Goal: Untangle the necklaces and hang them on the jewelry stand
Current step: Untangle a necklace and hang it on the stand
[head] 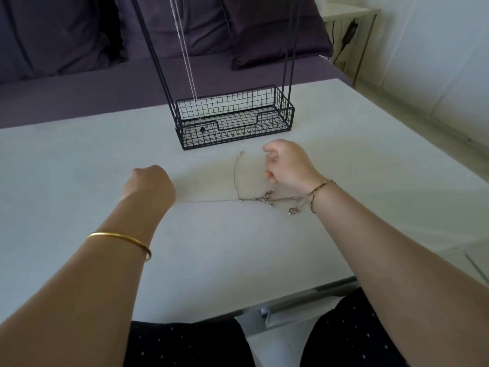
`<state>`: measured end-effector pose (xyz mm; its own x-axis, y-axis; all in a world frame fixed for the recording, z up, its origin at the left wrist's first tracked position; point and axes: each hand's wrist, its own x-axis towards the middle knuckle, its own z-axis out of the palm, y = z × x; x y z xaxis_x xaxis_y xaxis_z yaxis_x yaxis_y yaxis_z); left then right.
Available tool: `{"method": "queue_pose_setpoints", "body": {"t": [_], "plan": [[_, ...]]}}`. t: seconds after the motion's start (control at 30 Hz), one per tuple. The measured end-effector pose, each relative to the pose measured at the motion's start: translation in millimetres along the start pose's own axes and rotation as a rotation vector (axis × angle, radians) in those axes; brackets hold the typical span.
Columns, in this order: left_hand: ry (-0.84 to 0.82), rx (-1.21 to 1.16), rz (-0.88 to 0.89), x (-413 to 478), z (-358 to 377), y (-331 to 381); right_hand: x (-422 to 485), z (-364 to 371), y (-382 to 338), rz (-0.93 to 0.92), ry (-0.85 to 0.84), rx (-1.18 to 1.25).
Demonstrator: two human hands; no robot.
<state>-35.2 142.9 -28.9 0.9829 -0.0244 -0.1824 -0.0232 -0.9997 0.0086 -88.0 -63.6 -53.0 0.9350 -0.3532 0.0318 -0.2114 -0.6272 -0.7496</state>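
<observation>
A tangle of thin necklaces (267,199) with small pendants lies on the white table (79,160). One loose chain end curves up toward the stand. A fine chain runs straight left from the tangle to my left hand (149,185), which is a fist and seems to grip it; its fingers are hidden. My right hand (288,164) hovers just above the tangle with fingers curled, nothing visible in them. Beyond stands the black wire jewelry stand (287,112). A silver necklace (185,56) hangs on it, with its dark pendant down at the basket base.
A dark purple sofa with cushions (264,30) runs behind the table. At the far right are a small side table (352,14) and a white wall. The table's near edge (291,295) is just above my lap. I wear bracelets on both wrists.
</observation>
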Motion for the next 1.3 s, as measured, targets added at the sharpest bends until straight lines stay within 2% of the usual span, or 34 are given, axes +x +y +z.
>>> {"method": "queue_pose_setpoints", "body": {"t": [0.07, 0.13, 0.23, 0.3, 0.43, 0.57, 0.6, 0.67, 0.77, 0.9, 1.03, 1.17, 1.3], "plan": [[0.043, 0.01, 0.011, 2, -5, 4, -8, -3, 2, -0.051, 0.048, -0.115], [0.097, -0.123, 0.12, 0, -10, 15, -20, -6, 0, -0.087, 0.012, -0.154], [-0.045, -0.273, 0.462, -12, -9, 34, -36, -1, -10, -0.15, -0.139, -0.203], [-0.134, -0.211, 0.576, -18, -1, 43, -39, 7, -12, -0.195, -0.182, -0.335], [-0.125, -0.166, 0.584, -14, 12, 46, -41, 19, -13, -0.298, -0.09, -0.524], [-0.152, -0.193, 0.612, -16, 13, 45, -41, 23, -11, -0.317, -0.104, -0.664], [-0.152, -0.199, 0.613, -16, 14, 45, -41, 22, -10, -0.302, -0.112, -0.595], [-0.145, -0.248, 0.608, -17, 13, 46, -41, 18, -10, -0.223, -0.136, -0.288], [-0.164, -0.525, 0.534, -20, 5, 47, -45, 9, -10, -0.098, -0.125, 0.098], [-0.364, -0.907, 0.423, -27, -4, 46, -52, 1, -12, 0.001, -0.074, 0.315], [-0.337, -0.88, 0.406, -30, -9, 43, -57, 0, -13, 0.109, -0.069, 0.59], [-0.299, -0.888, 0.404, -31, -17, 40, -59, -6, -18, 0.148, -0.016, 0.692], [-0.294, -0.885, 0.417, -33, -19, 38, -57, -9, -18, 0.13, 0.044, 0.6]]}}
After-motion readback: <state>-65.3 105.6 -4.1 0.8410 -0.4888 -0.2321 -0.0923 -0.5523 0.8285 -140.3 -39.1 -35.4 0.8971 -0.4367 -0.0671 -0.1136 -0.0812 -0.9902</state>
